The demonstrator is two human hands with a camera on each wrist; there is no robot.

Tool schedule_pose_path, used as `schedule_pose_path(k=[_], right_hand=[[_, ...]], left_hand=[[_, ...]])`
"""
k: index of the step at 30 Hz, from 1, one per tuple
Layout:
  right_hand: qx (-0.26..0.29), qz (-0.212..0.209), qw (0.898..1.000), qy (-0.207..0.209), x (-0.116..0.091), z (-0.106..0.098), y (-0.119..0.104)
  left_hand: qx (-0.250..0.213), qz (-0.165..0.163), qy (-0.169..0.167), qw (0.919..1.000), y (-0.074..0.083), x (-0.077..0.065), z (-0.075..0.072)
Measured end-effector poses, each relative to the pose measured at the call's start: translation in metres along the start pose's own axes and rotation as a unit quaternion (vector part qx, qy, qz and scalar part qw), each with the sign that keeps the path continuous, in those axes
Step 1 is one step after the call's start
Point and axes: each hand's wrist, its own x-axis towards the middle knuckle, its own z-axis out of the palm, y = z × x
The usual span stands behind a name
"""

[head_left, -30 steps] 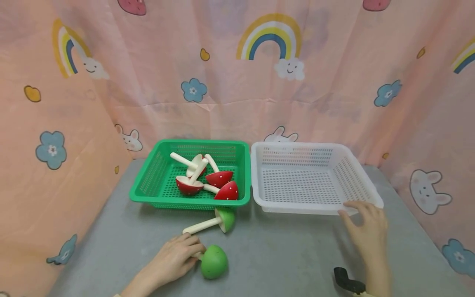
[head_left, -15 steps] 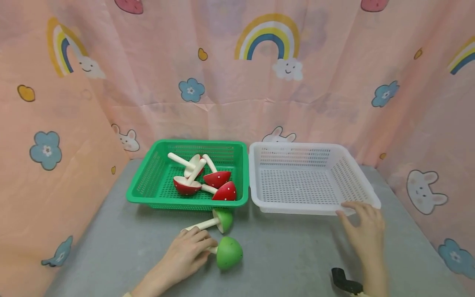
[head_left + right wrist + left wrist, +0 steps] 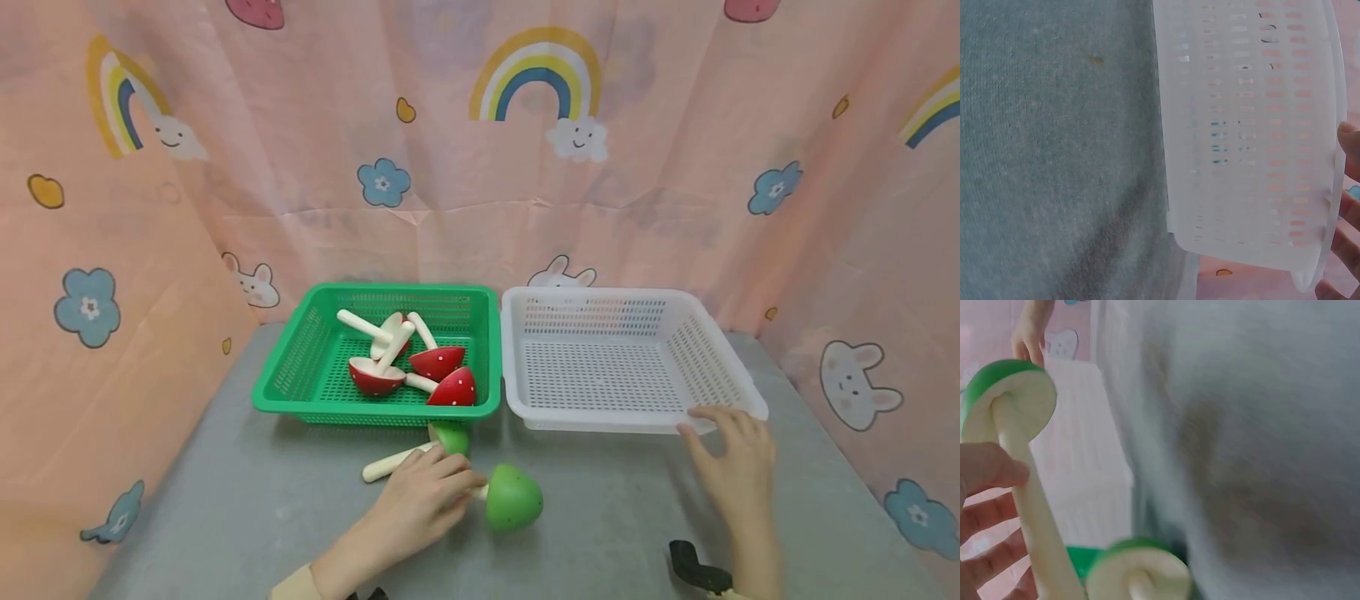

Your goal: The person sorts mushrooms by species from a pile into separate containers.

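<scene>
My left hand [image 3: 427, 496] pinches the cream stem of a green-capped toy mushroom [image 3: 513, 497], with the cap pointing right. In the left wrist view, the thumb [image 3: 1004, 469] presses on the stem and the other fingers spread behind it. A second green mushroom [image 3: 450, 437] lies on the table by the green basket, partly hidden behind this hand. My right hand [image 3: 738, 462] holds the front right rim of a white plastic basket [image 3: 600, 419]. The right wrist view has its thumb [image 3: 1349, 132] at the rim and the fingers along the far side.
A green basket [image 3: 375, 408] containing several red-capped toy mushrooms [image 3: 437, 362] stands left of the white one, rims close together. A pink printed curtain [image 3: 450, 167] hangs behind and around the grey table [image 3: 225, 500].
My left hand has lifted the green mushroom and carried it right and slightly away from me, past the second green mushroom. The right hand stays at the white basket's rim.
</scene>
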Motion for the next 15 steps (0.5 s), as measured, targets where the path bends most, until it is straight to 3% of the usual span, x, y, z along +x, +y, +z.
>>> schedule_pose_path(k=[7,15], right_hand=[[-0.028,0.001,0.999,-0.015,0.001,-0.003,-0.002],[-0.047,-0.005,0.999,-0.021,0.001,-0.004,-0.006]], left_hand=[[-0.034,0.001,0.0,0.9994,0.018,0.03,-0.001],[-0.029,0.04,-0.015,0.9987,0.027,0.06,-0.003]])
